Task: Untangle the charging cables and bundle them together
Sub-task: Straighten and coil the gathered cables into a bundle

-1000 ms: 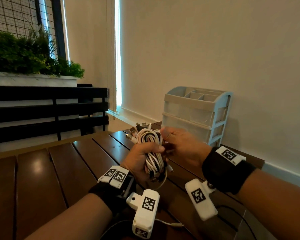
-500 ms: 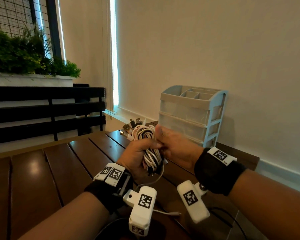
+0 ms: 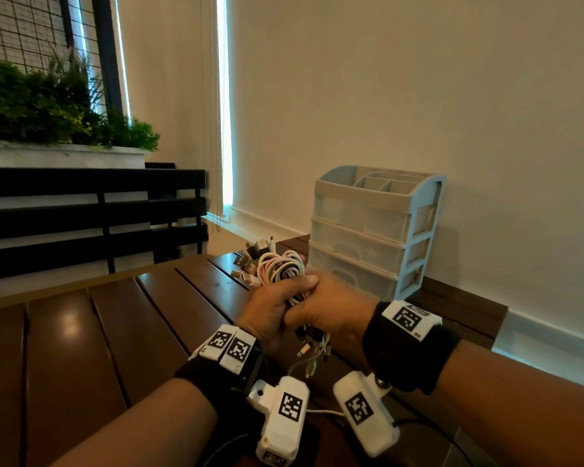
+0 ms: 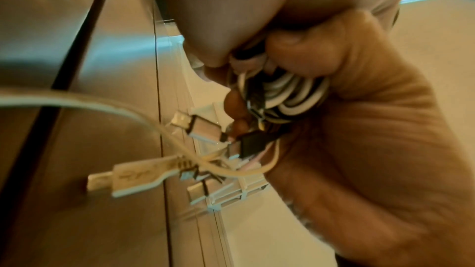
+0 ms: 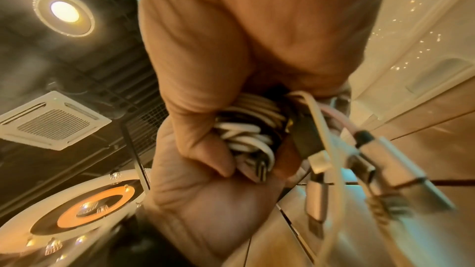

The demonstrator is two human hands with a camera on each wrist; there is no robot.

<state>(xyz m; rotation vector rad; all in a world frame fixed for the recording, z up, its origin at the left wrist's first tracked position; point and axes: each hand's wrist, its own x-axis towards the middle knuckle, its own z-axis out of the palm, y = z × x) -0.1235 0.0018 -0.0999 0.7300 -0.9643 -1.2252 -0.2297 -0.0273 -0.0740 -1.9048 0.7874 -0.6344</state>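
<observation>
A bundle of charging cables (image 3: 281,268), white, pink and black, is held upright above the wooden table (image 3: 81,338). My left hand (image 3: 267,308) grips its middle, fingers curled round it. My right hand (image 3: 331,311) closes over the same bundle from the right, against the left hand's fingers. Looped cable tops and several USB plugs (image 3: 246,261) stick out above the hands; more plugs (image 3: 312,345) hang below. The left wrist view shows coiled white strands (image 4: 295,92) in the fist and a white plug (image 4: 133,176) dangling. In the right wrist view the cable coil (image 5: 249,133) sits between both hands.
A pale blue and clear drawer organiser (image 3: 375,230) stands on the table by the wall, just behind the hands. A thin loose cable (image 3: 321,412) lies on the table under the wrists. A black slatted bench (image 3: 91,217) and a planter are at the left.
The right hand has moved in from beside the bundle and now wraps around it together with the left. Both hands sank slightly toward the table.
</observation>
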